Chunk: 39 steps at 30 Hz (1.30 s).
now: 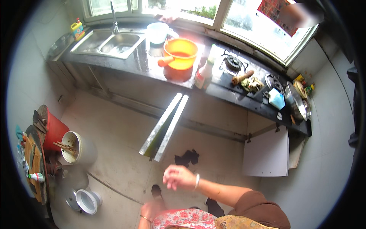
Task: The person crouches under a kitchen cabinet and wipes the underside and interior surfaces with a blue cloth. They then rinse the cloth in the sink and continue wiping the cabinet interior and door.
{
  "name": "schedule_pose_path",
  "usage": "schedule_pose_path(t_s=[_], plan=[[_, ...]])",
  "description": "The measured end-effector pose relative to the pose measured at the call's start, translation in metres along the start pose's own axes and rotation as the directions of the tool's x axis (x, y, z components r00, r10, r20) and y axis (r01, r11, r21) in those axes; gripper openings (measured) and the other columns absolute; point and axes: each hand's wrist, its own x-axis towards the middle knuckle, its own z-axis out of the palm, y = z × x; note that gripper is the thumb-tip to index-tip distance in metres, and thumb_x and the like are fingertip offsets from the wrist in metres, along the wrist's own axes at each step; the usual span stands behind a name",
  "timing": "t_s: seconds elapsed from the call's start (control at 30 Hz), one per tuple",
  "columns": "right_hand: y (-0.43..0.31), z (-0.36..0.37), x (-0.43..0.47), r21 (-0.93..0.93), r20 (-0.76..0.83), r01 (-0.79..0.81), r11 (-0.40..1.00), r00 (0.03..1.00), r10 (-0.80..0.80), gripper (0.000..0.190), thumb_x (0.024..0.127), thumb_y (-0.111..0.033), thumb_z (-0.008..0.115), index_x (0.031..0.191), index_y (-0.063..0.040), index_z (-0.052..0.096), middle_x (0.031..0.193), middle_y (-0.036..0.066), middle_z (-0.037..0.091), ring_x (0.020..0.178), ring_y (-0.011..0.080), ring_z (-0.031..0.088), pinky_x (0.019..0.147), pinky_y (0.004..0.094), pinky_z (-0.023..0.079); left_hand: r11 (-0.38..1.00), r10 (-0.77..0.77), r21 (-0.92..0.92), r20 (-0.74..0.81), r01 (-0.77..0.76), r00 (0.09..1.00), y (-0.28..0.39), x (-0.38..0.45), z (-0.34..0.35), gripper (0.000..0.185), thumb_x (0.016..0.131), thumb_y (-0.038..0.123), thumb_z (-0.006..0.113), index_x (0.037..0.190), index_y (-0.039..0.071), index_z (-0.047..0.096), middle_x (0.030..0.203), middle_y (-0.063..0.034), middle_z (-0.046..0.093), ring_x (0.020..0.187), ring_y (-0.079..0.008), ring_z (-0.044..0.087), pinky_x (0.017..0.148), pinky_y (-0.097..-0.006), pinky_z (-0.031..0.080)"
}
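My right hand (178,177) is held out over the floor in front of me, fingers loosely curled, with nothing visible in it. A pale bangle circles that wrist. Close to my waist, my left hand (152,211) is blurred beside the floral apron (186,219); its fingers are hard to make out. Beyond the right hand, a dark cloth (187,158) lies crumpled on the floor. Two cabinet doors (165,127) jut out from under the black countertop (125,64), seen almost edge-on. An orange plastic dipper (183,61) stands on the counter above them, next to a spray bottle (203,75).
A white cabinet door (266,154) hangs open at the right. Along the counter are a double sink (120,45), a pale dipper (157,33), a gas burner (233,63) and a metal basin (294,100). Buckets (85,148) and a round board-topped table (43,183) line the left.
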Motion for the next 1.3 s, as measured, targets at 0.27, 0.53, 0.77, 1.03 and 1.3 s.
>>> schedule_pose_path(t_s=[0.27, 0.53, 0.77, 1.03, 1.3], plan=[[-0.256, 0.114, 0.047, -0.442, 0.251, 0.323, 0.837, 0.94, -0.23, 0.015, 0.092, -0.016, 0.062, 0.093, -0.001, 0.063, 0.083, 0.01, 0.067, 0.063, 0.0144, 0.064, 0.051, 0.0283, 0.053, 0.897, -0.281, -0.391, -0.148, 0.205, 0.948, -0.009, -0.019, -0.044, 0.025, 0.091, 0.011, 0.058, 0.108, -0.007, 0.057, 0.086, -0.0203, 0.069, 0.07, -0.0318, 0.07, 0.056, -0.0392, 0.06], [-0.187, 0.048, 0.084, -0.224, 0.08, 0.327, 0.918, 0.945, -0.317, 0.025, 0.089, -0.012, 0.068, 0.106, 0.002, 0.057, 0.104, 0.016, 0.067, 0.08, 0.0206, 0.071, 0.06, 0.0307, 0.06, 0.897, -0.319, -0.355, -0.102, 0.265, 0.942, -0.007, -0.011, -0.035, 0.022, 0.093, 0.011, 0.054, 0.108, -0.006, 0.056, 0.086, -0.0195, 0.068, 0.069, -0.0339, 0.07, 0.055, -0.0388, 0.059], [0.039, -0.079, -0.001, -0.216, -0.559, -0.288, 0.933, 0.82, 0.124, 0.015, 0.087, -0.013, 0.072, 0.092, -0.003, 0.061, 0.083, 0.011, 0.069, 0.069, 0.0208, 0.072, 0.049, 0.0311, 0.056, 0.937, -0.275, -0.191, 0.104, 0.291, 0.956, 0.059, 0.018, -0.013, 0.023, 0.095, 0.012, 0.059, 0.113, -0.001, 0.06, 0.094, -0.0137, 0.07, 0.078, -0.0231, 0.069, 0.067, -0.0343, 0.06], [0.292, -0.28, -0.009, -0.406, -0.889, -0.74, 0.536, 0.457, -0.043, 0.044, 0.084, -0.013, 0.063, 0.128, -0.007, 0.056, 0.109, 0.019, 0.067, 0.101, 0.0335, 0.065, 0.084, 0.0415, 0.055, 0.777, -0.587, -0.124, 0.208, 0.617, 0.782, 0.015, 0.046, 0.007, 0.022, 0.098, 0.01, 0.053, 0.114, -0.003, 0.061, 0.097, -0.0172, 0.07, 0.082, -0.0241, 0.07, 0.073, -0.0331, 0.059], [0.355, -0.496, 0.112, -0.635, -0.765, -0.721, 0.277, 0.539, -0.353, 0.059, 0.086, -0.015, 0.057, 0.144, -0.022, 0.044, 0.141, 0.015, 0.046, 0.128, 0.0402, 0.044, 0.101, 0.0503, 0.042, 0.675, -0.696, -0.037, 0.299, 0.736, 0.653, -0.104, 0.116, 0.101, 0.024, 0.098, 0.009, 0.053, 0.116, -0.005, 0.06, 0.101, -0.0223, 0.069, 0.087, -0.0297, 0.07, 0.08, -0.0375, 0.058]])
